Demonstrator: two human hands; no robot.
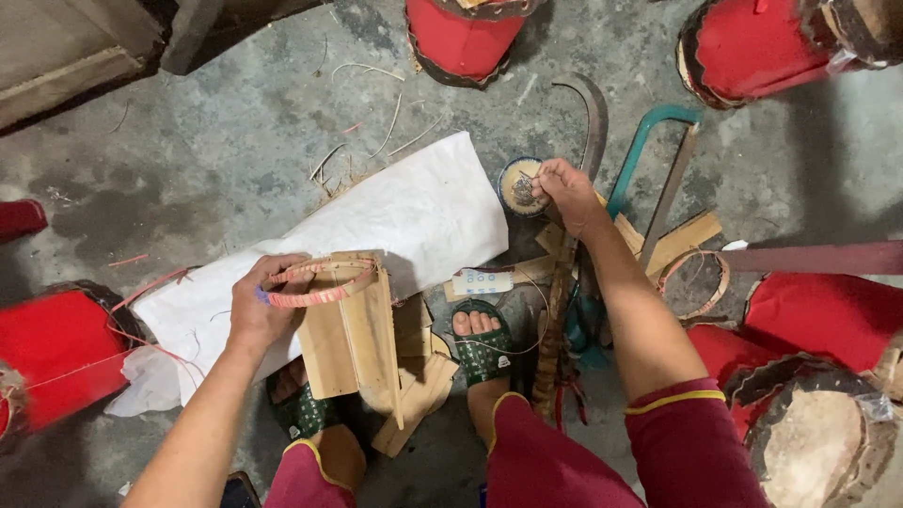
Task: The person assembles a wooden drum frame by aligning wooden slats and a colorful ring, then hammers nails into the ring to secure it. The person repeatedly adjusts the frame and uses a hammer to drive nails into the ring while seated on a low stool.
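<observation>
My left hand grips a small ring wrapped in pink band, which sits on top of a few thin wooden slats held upright in front of my knees. My right hand reaches forward, fingers pinched on a thin thread at the edge of a small round tin on the floor. The thread loops back down toward my sandalled right foot.
A white sheet lies on the concrete floor. Red drum-like cylinders stand around me on all sides. A curved sickle blade, a green-framed saw, wood scraps and another pink ring lie to the right.
</observation>
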